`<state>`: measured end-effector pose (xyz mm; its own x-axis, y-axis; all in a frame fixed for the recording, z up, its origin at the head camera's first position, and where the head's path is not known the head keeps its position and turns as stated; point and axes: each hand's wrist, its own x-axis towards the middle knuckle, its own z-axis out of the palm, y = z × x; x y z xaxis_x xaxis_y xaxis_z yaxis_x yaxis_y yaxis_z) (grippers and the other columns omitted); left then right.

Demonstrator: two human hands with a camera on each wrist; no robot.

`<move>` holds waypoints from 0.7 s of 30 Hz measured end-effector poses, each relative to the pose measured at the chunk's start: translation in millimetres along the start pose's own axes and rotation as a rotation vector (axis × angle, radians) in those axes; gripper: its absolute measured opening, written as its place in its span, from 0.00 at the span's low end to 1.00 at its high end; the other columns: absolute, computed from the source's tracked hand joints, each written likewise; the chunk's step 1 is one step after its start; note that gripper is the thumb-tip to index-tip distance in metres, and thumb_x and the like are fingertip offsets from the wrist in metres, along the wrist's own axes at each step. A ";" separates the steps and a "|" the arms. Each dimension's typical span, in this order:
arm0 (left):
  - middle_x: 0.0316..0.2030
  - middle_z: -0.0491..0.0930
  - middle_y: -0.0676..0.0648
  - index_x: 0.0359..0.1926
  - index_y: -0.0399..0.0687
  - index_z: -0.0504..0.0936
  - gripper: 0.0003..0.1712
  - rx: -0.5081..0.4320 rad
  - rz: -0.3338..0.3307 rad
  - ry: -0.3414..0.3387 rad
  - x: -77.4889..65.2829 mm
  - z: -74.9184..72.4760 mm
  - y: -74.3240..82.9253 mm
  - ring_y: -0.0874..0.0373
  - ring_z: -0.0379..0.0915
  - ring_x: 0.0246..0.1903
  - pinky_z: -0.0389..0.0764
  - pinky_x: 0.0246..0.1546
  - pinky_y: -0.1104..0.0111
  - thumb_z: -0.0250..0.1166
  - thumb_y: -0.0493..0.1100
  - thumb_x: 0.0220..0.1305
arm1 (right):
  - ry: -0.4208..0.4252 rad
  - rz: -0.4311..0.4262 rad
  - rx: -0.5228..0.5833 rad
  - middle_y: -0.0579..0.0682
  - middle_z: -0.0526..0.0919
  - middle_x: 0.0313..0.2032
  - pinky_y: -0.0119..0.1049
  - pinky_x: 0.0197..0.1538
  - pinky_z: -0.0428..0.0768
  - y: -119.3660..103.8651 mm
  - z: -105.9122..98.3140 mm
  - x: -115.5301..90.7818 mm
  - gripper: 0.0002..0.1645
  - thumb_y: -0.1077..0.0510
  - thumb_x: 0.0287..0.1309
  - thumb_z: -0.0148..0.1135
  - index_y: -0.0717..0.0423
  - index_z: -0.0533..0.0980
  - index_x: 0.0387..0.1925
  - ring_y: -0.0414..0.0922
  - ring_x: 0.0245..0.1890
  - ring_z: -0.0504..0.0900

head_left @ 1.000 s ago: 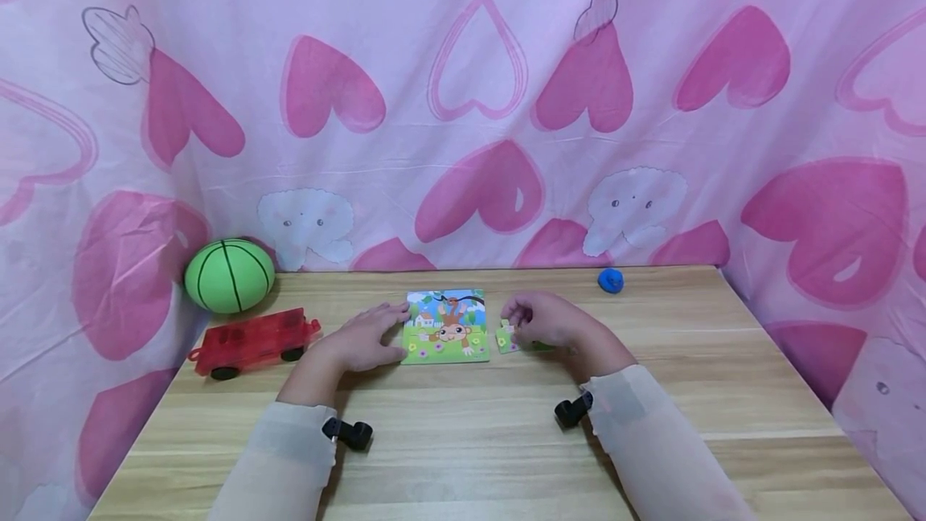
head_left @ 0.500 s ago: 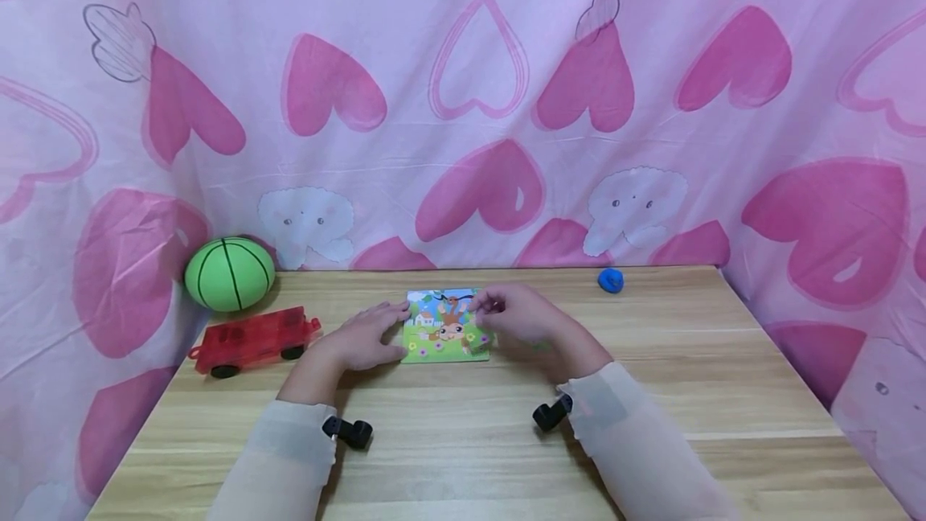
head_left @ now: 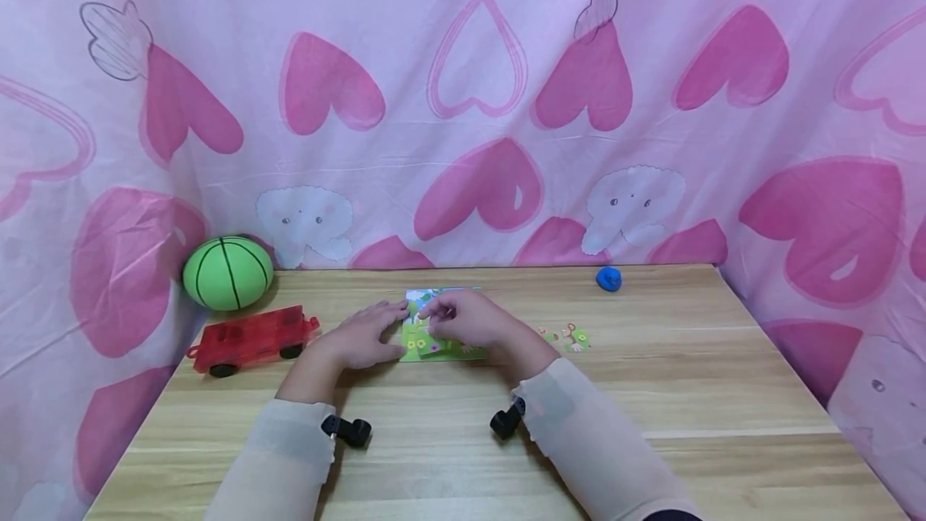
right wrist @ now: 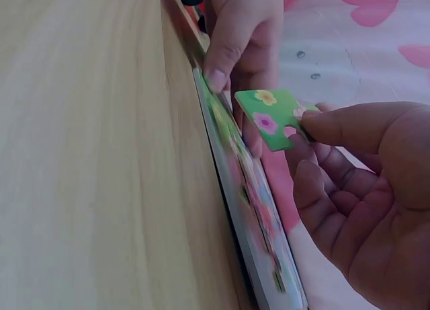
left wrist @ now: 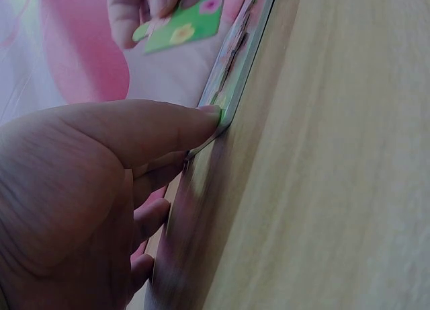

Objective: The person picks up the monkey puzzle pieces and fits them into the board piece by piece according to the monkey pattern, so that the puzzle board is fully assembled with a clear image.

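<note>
A puzzle board (head_left: 415,297) with a bright cartoon picture lies flat at the middle of the table. My left hand (head_left: 365,336) rests at its left edge, and in the left wrist view the thumb (left wrist: 195,124) touches the board's corner. Over the board, my right hand (head_left: 473,318) pinches a green puzzle piece (right wrist: 269,118) between thumb and fingers. That piece shows a yellow and a pink flower, and it is raised above the board. My right hand covers much of the picture. Loose puzzle pieces (head_left: 576,337) lie on the table to the board's right.
At the back left sits a green ball (head_left: 227,273) with black lines. In front of it stands a red toy vehicle (head_left: 253,338) with black wheels. A small blue object (head_left: 609,279) lies at the back right. Pink heart-patterned cloth (head_left: 477,183) hangs behind the wooden table (head_left: 427,441).
My right hand has moved left from beside the board to over it, carrying the puzzle piece. This uncovers the loose pieces on the right. My left hand has stayed in place.
</note>
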<state>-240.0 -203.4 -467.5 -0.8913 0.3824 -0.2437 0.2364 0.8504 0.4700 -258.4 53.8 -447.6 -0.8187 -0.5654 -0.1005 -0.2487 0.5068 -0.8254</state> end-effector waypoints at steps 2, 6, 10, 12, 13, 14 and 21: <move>0.86 0.55 0.54 0.84 0.60 0.63 0.46 0.003 0.003 0.000 -0.2 -0.2 -0.4 0.42 0.41 0.88 0.48 0.84 0.34 0.69 0.60 0.70 | -0.002 0.009 0.032 0.44 0.87 0.41 0.32 0.24 0.79 -2.5 3.4 3.9 0.14 0.57 0.69 0.70 0.45 0.86 0.54 0.41 0.32 0.80; 0.86 0.56 0.53 0.83 0.61 0.63 0.46 0.003 0.002 0.002 0.3 -0.2 -1.2 0.42 0.41 0.87 0.48 0.84 0.33 0.70 0.60 0.70 | 0.000 0.016 0.086 0.46 0.86 0.40 0.30 0.18 0.72 -3.1 8.8 10.3 0.13 0.59 0.66 0.72 0.49 0.86 0.51 0.40 0.24 0.75; 0.86 0.56 0.53 0.83 0.61 0.63 0.46 0.002 0.004 0.002 1.0 -0.1 -1.7 0.42 0.41 0.87 0.47 0.84 0.33 0.69 0.59 0.70 | 0.011 0.018 0.054 0.45 0.87 0.40 0.31 0.26 0.78 -0.4 12.7 13.8 0.11 0.58 0.67 0.72 0.49 0.85 0.50 0.40 0.29 0.79; 0.86 0.55 0.54 0.83 0.60 0.63 0.45 0.001 0.004 0.000 0.8 -0.2 -1.6 0.42 0.41 0.88 0.47 0.84 0.33 0.69 0.59 0.70 | 0.018 0.015 0.010 0.44 0.87 0.39 0.32 0.33 0.82 1.6 15.0 15.4 0.11 0.58 0.67 0.72 0.48 0.85 0.50 0.40 0.35 0.81; 0.86 0.55 0.54 0.83 0.60 0.63 0.45 0.001 0.004 -0.001 0.7 -0.4 -1.4 0.43 0.40 0.88 0.47 0.84 0.34 0.69 0.59 0.70 | 0.022 0.016 -0.013 0.43 0.87 0.39 0.32 0.38 0.83 2.5 16.2 16.2 0.11 0.58 0.67 0.72 0.48 0.85 0.50 0.40 0.37 0.82; 0.86 0.55 0.54 0.83 0.60 0.63 0.45 0.001 0.004 -0.002 0.6 -0.4 -1.3 0.43 0.40 0.88 0.47 0.84 0.34 0.69 0.59 0.70 | 0.027 0.016 -0.027 0.43 0.87 0.38 0.32 0.41 0.83 3.1 17.5 16.8 0.11 0.57 0.67 0.73 0.48 0.85 0.50 0.40 0.39 0.82; 0.86 0.56 0.53 0.83 0.59 0.64 0.46 0.000 0.001 -0.005 0.6 -0.2 -0.9 0.42 0.41 0.87 0.47 0.84 0.33 0.70 0.59 0.70 | 0.073 0.047 -0.074 0.41 0.87 0.37 0.34 0.45 0.84 3.2 24.5 18.1 0.12 0.57 0.65 0.75 0.48 0.86 0.49 0.40 0.39 0.83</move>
<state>-240.8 -203.9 -467.9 -0.8891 0.3850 -0.2476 0.2371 0.8500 0.4704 -261.3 29.2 -465.7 -0.8654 -0.4921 -0.0949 -0.2445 0.5798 -0.7772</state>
